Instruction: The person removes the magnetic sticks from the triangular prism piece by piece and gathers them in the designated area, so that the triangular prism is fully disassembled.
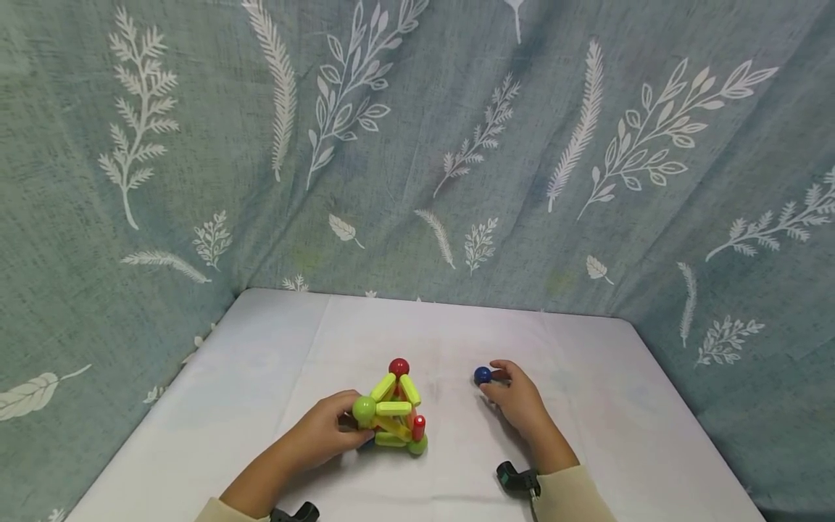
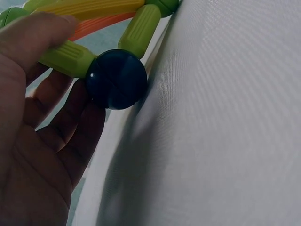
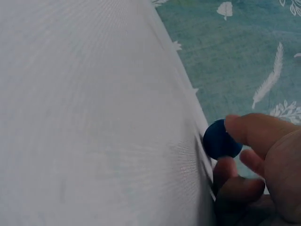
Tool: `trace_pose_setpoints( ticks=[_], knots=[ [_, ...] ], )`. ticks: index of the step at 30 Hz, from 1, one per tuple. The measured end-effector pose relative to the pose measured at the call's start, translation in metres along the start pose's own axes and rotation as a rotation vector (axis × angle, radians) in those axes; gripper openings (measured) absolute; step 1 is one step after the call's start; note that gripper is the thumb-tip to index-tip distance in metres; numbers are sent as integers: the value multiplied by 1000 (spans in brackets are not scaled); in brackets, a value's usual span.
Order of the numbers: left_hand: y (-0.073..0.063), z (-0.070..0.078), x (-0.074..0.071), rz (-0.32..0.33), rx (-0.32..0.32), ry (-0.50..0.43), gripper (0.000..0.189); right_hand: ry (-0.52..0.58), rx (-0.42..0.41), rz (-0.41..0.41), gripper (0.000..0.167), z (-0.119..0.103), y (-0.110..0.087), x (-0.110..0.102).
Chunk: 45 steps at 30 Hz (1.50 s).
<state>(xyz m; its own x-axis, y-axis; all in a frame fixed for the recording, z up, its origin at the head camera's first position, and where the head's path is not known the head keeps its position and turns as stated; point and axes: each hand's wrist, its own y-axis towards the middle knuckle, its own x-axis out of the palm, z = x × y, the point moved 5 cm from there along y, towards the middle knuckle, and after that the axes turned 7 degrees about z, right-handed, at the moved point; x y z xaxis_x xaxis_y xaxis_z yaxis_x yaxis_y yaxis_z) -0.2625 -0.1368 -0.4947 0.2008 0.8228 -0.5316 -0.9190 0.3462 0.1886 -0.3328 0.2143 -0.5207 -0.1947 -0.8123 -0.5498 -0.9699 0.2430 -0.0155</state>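
Grips the stick-and-ball frame [image 1: 394, 409] at its left side with the left hand [image 1: 328, 426], thumb and fingers curled round it. Pinches a blue ball [image 1: 482, 375] in the fingers of the right hand [image 1: 520, 400], on or just above the desk [image 1: 620, 413], well apart from the frame, rightward and slightly farther off.

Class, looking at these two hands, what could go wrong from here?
The separate blue ball is pinched in the right grip, so it might slip and roll across the white table. The left grip holds the rod-and-ball frame from one side, so squeezing or tilting could perhaps pull a joint apart.
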Motion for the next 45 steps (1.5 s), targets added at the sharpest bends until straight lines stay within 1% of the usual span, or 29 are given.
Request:
trace_pose_setpoints(
  ticks=[3,6,9,11,14,17,19,21,25,28,32,39,45],
  knots=[
    [-2,-1,3,-10,-11,-9,20,9,-13,15,58,-3,-7,-5],
    [-6,-2,5,-11,-22,-10,17,35,-33,40,57,-11,-16,-10],
    [-7,-2,4,6,-26,-11,16,88,-72,66,51,-29,-27,-9],
    [-5,-1,2,16,-22,-6,15,133,-102,66,44,-43,-37,-4],
    [-2,1,-1,20,6,1,14,180,-160,31,33,-66,-56,7],
    [0,4,-2,20,47,1,14,207,-230,-34,22,-84,-75,18],
    [0,5,-3,20,70,-12,14,221,-268,-82,18,-93,-86,24],
    [0,5,-3,22,81,-21,13,228,-304,-128,17,-99,-95,29],
    [0,5,-3,36,77,-41,13,197,-371,-193,22,-105,-106,39],
    [-1,4,-3,47,69,-54,14,166,-404,-195,24,-105,-109,43],
    [-1,4,-3,51,67,-65,15,142,-410,-182,26,-104,-109,46],
    [-2,4,-3,53,87,-88,15,111,-407,-188,24,-102,-109,50],
    [-2,3,-3,50,83,-107,15,106,-420,-226,23,-102,-111,54]
  ],
)
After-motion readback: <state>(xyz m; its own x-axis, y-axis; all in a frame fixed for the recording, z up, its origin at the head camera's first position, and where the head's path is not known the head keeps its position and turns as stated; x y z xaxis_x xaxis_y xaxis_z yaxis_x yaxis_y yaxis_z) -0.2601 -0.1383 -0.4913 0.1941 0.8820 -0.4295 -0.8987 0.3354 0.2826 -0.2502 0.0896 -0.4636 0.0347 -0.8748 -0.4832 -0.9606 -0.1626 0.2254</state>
